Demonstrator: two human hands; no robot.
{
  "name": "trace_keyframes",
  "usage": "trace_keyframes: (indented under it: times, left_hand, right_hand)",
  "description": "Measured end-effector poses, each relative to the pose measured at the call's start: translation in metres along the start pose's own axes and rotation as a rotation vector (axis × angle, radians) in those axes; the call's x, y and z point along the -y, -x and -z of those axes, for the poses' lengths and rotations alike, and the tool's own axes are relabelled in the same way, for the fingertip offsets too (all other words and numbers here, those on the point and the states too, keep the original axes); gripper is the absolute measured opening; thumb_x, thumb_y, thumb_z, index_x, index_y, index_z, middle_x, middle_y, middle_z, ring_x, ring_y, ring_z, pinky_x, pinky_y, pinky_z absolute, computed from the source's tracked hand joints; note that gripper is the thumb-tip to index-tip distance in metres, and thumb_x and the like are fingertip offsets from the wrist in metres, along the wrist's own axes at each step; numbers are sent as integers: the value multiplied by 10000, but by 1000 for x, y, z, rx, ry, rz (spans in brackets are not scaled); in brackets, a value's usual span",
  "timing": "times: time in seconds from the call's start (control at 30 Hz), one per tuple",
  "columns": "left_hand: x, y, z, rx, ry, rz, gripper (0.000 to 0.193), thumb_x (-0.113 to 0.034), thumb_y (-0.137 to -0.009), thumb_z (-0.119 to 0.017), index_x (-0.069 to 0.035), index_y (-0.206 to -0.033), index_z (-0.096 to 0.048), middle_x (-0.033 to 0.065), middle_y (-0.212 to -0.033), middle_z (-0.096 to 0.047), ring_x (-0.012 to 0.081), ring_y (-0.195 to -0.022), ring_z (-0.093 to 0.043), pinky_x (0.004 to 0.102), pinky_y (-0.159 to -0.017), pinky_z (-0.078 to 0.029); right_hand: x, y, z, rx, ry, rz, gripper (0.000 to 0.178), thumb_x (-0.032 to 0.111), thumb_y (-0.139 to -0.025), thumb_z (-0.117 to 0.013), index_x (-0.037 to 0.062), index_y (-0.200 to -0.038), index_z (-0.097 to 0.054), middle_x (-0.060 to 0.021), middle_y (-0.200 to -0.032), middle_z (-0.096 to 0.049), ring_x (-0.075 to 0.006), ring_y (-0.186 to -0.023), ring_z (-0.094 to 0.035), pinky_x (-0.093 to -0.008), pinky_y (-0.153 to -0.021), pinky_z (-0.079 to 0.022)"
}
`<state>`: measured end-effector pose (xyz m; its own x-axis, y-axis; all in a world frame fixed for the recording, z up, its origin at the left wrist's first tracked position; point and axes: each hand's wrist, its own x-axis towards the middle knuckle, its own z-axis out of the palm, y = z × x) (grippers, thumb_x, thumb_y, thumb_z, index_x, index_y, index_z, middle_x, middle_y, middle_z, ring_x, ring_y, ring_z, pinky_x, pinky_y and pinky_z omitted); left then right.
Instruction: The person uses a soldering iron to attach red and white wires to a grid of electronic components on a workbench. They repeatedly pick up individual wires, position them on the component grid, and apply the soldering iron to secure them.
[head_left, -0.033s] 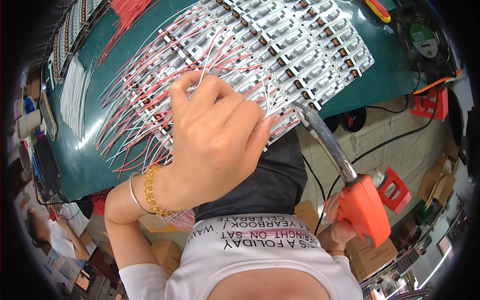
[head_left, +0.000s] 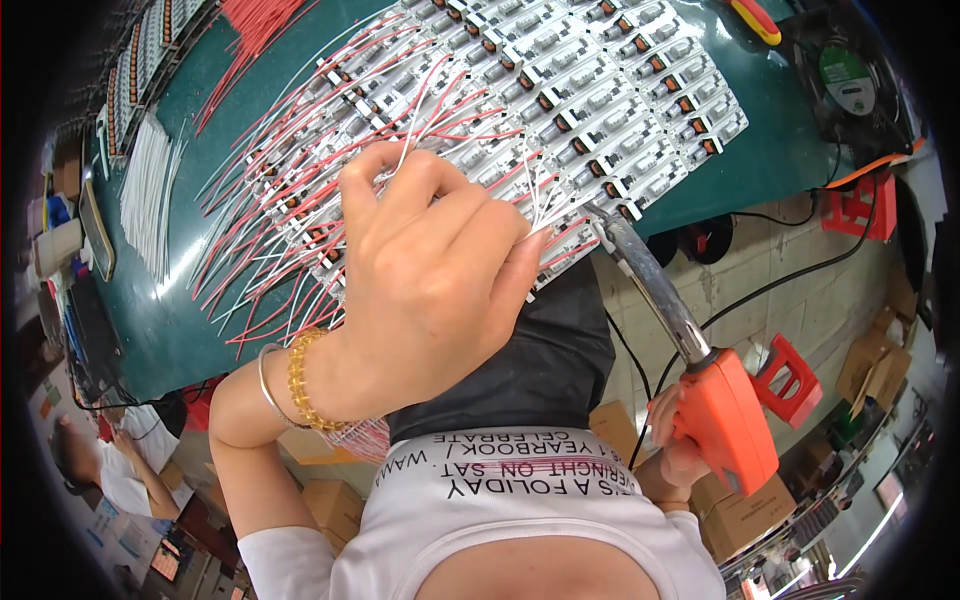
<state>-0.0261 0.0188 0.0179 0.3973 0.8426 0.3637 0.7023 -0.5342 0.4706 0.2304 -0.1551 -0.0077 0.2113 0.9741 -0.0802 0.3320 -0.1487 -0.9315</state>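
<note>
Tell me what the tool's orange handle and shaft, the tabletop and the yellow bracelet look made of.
Orange handle: probably moulded plastic, smooth and evenly coloured. Shaft: metal, judging by its bright silvery glints. Tabletop: smooth green covering with glare, perhaps rubber or vinyl. Yellow bracelet: shiny, translucent beads; glass, stone or plastic, I can't tell.

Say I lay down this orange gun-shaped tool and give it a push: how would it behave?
The orange tool likely stays rigid, given its metal barrel; its blocky shape should resist rolling; its length may make it swivel.

Green table (head_left: 160, 340), pale floor (head_left: 770, 250), red stool (head_left: 862, 208), bright light tube (head_left: 870, 535)
</note>
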Motion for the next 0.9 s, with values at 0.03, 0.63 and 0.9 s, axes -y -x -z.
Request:
trace_keyframes:
  times: [0.03,0.63,0.9]
  left_hand:
    - [0,0,0,1,5,-2,141,-44,-687,-763,-76,-701,-627,16,-625,-545,217,-692,-513,422,-827,-352]
    - [-1,-1,6,-30,-12,3,135,-36,-676,-773,-58,-728,-650,31,-630,-552,219,-678,-519,394,-788,-383]
    - [-14,-7,16,-22,59,-26,134,-55,-688,-786,-64,-752,-668,6,-629,-557,192,-609,-514,388,-795,-390]
  right_hand:
    - [0,3,0,-43,68,-7,591,623,-795,-642,70,-616,-540,-14,-575,-528,-190,-482,-513,-314,-530,-442]
    - [0,-22,-6,145,-261,261,818,650,-844,-566,-49,-1260,-479,44,-509,-433,-92,-414,-419,-253,-442,-383]
    - [3,-9,-1,114,-310,196,840,636,-851,-573,-60,-1305,-445,41,-526,-447,-89,-419,-416,-254,-444,-371]
